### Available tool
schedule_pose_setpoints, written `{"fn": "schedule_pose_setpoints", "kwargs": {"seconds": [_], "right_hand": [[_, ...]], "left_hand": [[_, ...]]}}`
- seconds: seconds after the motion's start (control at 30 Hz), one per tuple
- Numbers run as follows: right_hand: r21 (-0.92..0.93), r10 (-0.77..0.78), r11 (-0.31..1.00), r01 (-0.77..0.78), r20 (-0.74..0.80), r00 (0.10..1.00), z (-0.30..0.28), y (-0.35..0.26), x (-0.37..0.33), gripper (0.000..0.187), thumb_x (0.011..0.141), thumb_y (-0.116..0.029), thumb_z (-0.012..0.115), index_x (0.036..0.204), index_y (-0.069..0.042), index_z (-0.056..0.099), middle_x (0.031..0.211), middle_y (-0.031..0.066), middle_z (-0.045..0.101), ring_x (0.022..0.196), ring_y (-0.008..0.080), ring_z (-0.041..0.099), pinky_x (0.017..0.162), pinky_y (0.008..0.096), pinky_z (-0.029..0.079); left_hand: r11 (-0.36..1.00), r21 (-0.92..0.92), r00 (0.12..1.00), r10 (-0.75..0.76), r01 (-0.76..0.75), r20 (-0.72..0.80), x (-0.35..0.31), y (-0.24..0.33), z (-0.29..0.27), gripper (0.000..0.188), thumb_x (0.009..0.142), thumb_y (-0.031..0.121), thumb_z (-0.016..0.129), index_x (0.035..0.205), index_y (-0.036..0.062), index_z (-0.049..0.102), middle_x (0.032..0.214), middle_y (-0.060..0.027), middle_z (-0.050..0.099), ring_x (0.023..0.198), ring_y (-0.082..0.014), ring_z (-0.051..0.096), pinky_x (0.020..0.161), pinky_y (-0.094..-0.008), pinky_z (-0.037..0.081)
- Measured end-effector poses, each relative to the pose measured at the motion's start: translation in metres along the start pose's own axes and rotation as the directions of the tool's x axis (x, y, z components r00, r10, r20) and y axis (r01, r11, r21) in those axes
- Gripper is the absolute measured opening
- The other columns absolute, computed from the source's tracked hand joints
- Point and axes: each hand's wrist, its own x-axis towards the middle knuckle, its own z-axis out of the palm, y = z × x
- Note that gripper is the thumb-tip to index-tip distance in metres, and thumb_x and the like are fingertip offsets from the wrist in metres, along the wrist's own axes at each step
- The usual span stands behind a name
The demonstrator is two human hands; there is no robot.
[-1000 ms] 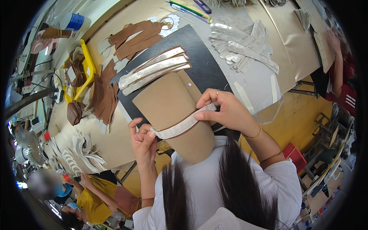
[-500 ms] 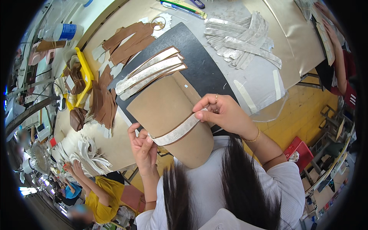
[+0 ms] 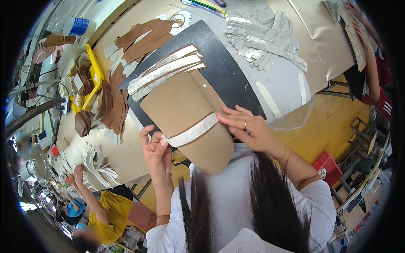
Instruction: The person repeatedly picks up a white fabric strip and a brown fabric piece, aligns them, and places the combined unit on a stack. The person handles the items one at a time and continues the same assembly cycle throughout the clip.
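**Pale strip (image 3: 194, 132) laid across a tan form (image 3: 179, 101), a hand at each end**

Clock directions run from the middle of the form. The table (image 3: 128, 158) spreads from eight o'clock round to two. On it lies a black mat (image 3: 234, 71), beneath and beyond the form's far end. The form itself is a broad curved piece in front of the person, its near end overlapping the white shirt in view.

A crossed heap of silvery strips (image 3: 270, 42) sits toward one o'clock, brown pieces (image 3: 145, 41) at eleven, a yellow basket (image 3: 97, 69) at ten and white strips (image 3: 97, 164) at eight. Nearer, a brown-edged stack (image 3: 168, 71) rests on the mat at eleven.

The pale strip crosses the form on a slant, eight o'clock to two. The left hand (image 3: 157, 149) pinches its eight o'clock end between thumb and finger. The right hand (image 3: 255, 130) has its fingers extended and loosely spread, fingertips touching the other end.
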Motion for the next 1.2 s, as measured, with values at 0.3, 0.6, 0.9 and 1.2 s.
{"fn": "schedule_pose_setpoints", "kwargs": {"seconds": [0.3, 0.6, 0.9, 1.2], "right_hand": [[-0.397, -0.563, 0.718, 0.572, 0.153, 0.812, 0.028, -0.102, 0.040, 0.060, 0.087, -0.043, 0.052, 0.129, 0.001, 0.049, 0.136, 0.0120, 0.048, 0.131, 0.0293, 0.038, 0.111, 0.0465, 0.021], [-0.364, -0.509, 0.723, 0.588, 0.296, 0.809, 0.032, -0.072, 0.038, 0.065, 0.084, -0.043, 0.055, 0.133, -0.002, 0.045, 0.138, 0.0116, 0.045, 0.132, 0.0241, 0.038, 0.113, 0.0411, 0.021], [-0.008, -0.526, 0.849, 0.528, 0.087, 0.846, 0.026, -0.015, 0.023, 0.060, 0.094, -0.044, 0.042, 0.140, -0.006, 0.037, 0.148, 0.0141, 0.030, 0.138, 0.0312, 0.027, 0.112, 0.0449, 0.018], [0.243, -0.153, 0.952, 0.187, -0.153, 0.976, 0.045, 0.003, 0.013, 0.088, 0.090, -0.064, 0.030, 0.146, 0.001, 0.013, 0.149, 0.0245, 0.022, 0.138, 0.0372, 0.023, 0.111, 0.0352, 0.021]], "left_hand": [[0.992, -0.081, 0.960, 0.071, -0.096, -0.271, -0.027, 0.006, 0.025, 0.041, 0.086, 0.001, 0.060, 0.121, 0.0051, 0.039, 0.093, -0.0088, 0.060, 0.081, -0.0144, 0.059, 0.075, -0.0259, 0.048], [0.986, -0.137, 0.995, 0.097, -0.098, -0.013, -0.024, -0.012, 0.006, 0.045, 0.085, -0.006, 0.060, 0.119, 0.0108, 0.035, 0.093, -0.0103, 0.060, 0.085, -0.0155, 0.059, 0.078, -0.0252, 0.049], [0.990, -0.138, 0.999, 0.010, -0.015, -0.038, -0.017, -0.013, 0.010, 0.046, 0.084, -0.005, 0.061, 0.119, 0.0102, 0.035, 0.084, -0.0110, 0.060, 0.073, -0.0194, 0.060, 0.070, -0.0285, 0.050], [0.992, -0.126, 1.000, 0.002, -0.003, -0.007, -0.012, -0.015, 0.004, 0.048, 0.084, -0.003, 0.063, 0.120, 0.0098, 0.035, 0.083, -0.0107, 0.060, 0.071, -0.0189, 0.060, 0.068, -0.0279, 0.050]]}}
